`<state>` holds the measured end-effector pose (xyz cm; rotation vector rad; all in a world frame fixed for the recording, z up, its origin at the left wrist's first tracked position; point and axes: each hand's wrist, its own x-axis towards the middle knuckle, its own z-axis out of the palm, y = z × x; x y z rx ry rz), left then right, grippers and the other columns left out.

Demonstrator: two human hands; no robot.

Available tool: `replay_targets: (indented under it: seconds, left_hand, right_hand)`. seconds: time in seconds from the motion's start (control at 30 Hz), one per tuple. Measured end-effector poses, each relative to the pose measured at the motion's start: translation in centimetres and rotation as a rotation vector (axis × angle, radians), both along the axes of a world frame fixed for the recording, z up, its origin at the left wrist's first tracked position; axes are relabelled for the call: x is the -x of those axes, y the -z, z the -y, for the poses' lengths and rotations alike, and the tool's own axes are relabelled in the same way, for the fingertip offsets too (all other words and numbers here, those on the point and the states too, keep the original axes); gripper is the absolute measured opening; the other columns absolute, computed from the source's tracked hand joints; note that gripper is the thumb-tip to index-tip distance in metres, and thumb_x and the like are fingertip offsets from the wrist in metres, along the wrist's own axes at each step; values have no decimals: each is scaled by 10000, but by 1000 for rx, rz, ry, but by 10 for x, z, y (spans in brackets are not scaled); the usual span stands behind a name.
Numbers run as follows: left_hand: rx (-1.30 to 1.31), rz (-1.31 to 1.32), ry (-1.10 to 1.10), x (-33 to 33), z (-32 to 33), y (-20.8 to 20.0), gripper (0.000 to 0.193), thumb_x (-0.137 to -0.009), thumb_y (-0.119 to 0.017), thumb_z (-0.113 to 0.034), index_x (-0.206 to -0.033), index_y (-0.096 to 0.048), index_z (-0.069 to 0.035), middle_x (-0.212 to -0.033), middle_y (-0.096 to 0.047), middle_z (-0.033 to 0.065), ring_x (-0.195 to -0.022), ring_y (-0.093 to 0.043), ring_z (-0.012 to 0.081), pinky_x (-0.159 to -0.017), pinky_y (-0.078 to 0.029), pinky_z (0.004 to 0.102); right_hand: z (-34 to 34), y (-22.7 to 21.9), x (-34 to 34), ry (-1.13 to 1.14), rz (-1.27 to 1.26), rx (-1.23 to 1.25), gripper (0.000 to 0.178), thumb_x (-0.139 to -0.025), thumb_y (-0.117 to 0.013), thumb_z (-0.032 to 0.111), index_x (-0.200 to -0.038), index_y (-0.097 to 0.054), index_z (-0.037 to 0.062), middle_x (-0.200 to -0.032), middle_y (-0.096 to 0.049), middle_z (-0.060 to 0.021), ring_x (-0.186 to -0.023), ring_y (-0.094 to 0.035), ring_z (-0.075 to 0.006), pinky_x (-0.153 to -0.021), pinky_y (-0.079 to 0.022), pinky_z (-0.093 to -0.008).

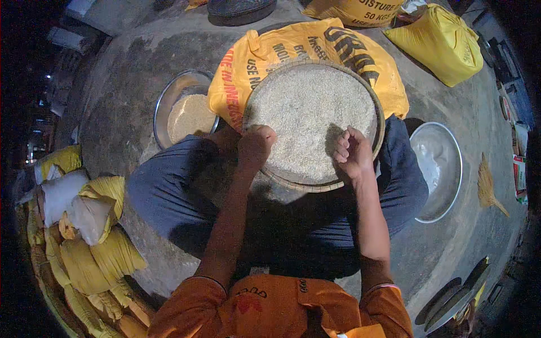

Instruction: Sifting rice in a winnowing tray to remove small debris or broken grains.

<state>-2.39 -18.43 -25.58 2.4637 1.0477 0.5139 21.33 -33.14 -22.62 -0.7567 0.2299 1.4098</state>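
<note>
The round tray sits at the bent legs of a person seated on the grey floor; whether it rests on them I can't tell. Past its far edge bulges a printed orange sack. A layer of pale grain spreads across the tray almost to the rim. Beyond the far right of the rim, a yellow sack slumps on the floor. Off the tray's right edge stands a shiny metal basin; off the left, a second basin holds tan grain. A straw whisk lies farther right. The right hand, fingers curled loosely inward, is over the near right edge. Smaller-looking, the left hand is bunched at the left edge. I can't tell whether either holds anything.
</note>
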Motion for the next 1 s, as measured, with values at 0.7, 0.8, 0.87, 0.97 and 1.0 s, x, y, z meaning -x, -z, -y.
replay_targets:
  seconds: [0.7, 0.8, 0.87, 0.97, 1.0]
  left_hand:
    - [19, 35, -146, -80, -40, 7, 107, -816, -591, -172, -786, -660, -96, -802, -619, 151, -799, -602, 334, -701, -471, 430]
    - [35, 33, -132, -89, -36, 9, 123, -830, -579, -187, -817, -667, -101, -854, -620, 159, -838, -596, 347, -726, -465, 456]
    - [42, 39, -130, -93, -37, 9, 125, -834, -584, -190, -849, -678, -109, -874, -615, 167, -862, -594, 350, -742, -468, 457]
    - [39, -83, -66, -93, -40, 7, 136, -839, -593, -191, -879, -692, -108, -857, -608, 164, -868, -600, 351, -759, -478, 453]
    - [27, -93, -49, -92, -39, 7, 140, -841, -590, -183, -880, -690, -94, -862, -605, 169, -870, -599, 356, -759, -479, 453]
  right_hand:
    - [-3, -2, 2, -7, -30, -11, 271, -946, -454, 243, -705, -445, 119, -573, -414, -7, -416, -338, -113, -363, -244, -250]
    - [-1, -3, 2, 10, -27, 20, 264, -948, -452, 245, -714, -445, 122, -574, -412, -6, -420, -338, -110, -367, -246, -248]
    - [-1, -1, 1, 0, -42, 1, 255, -945, -460, 242, -719, -447, 125, -576, -412, -1, -425, -343, -108, -371, -249, -247]
    - [-2, -1, 2, -11, -36, -17, 245, -943, -467, 240, -726, -452, 127, -577, -413, 5, -428, -345, -106, -375, -252, -248]
    - [-2, -1, 2, -11, -36, -17, 245, -943, -467, 240, -726, -452, 127, -577, -413, 5, -428, -345, -106, -375, -252, -248]
